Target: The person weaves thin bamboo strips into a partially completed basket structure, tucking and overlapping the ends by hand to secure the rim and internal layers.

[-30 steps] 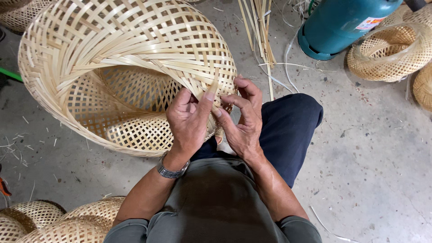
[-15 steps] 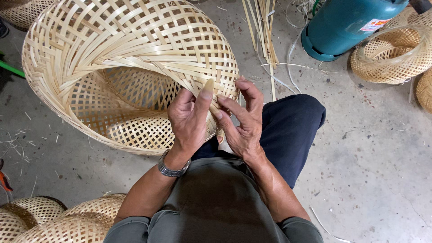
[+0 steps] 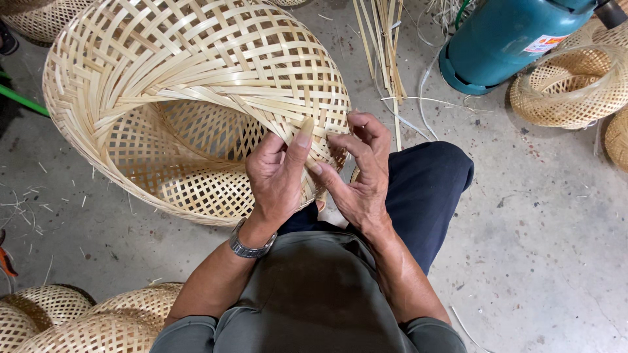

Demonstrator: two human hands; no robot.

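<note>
We've got both hands on the woven bamboo basket [image 3: 196,98] rim: left hand [image 3: 278,173] pinching a strip, right hand [image 3: 356,173] fingers curled on the weave. Beyond our fingertips: loose bamboo strips [image 3: 383,46], teal gas cylinder [image 3: 510,36].

bare floor [image 3: 556,229] lies open to the right; the teal gas cylinder [image 3: 510,39], loose bamboo strips [image 3: 383,46] and finished baskets [image 3: 569,88] crowd above.

Left hand [image 3: 278,173] and right hand [image 3: 360,170] close together, fingers [image 3: 297,140] pinching.
</note>
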